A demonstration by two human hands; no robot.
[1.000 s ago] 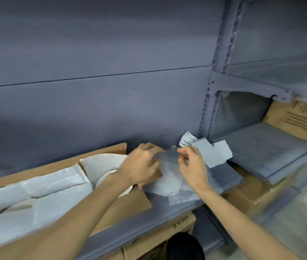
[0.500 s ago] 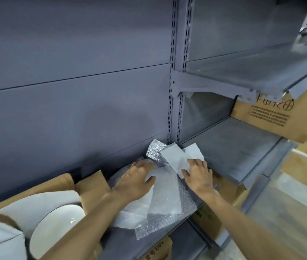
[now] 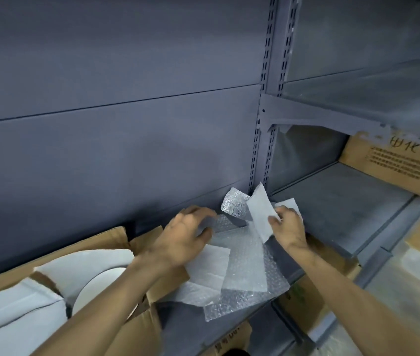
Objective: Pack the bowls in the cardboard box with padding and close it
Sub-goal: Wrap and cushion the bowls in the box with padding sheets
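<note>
Holding: an open box at lower left on the shelf holds a white bowl on edge, with only part of its round rim showing.
Padding in box: white foam sheets lie around the bowl, one curving behind it and others filling the box's left part.
Flaps: brown flaps stand open, one behind the bowl and one under the left forearm.
Loose padding: bubble wrap lies spread on the shelf just right of the box, with a white foam piece overlapping it.
Left hand: fingers curled, pressing down on the bubble wrap's far edge; whether it pinches the wrap I cannot tell.
Right hand: fingers and thumb pinch a white foam strip that stands up from the pile.
Behind: a crinkled silvery scrap leans against the back panel.
Farther right: a printed carton sits on the next shelf bay, under a higher shelf.
</note>
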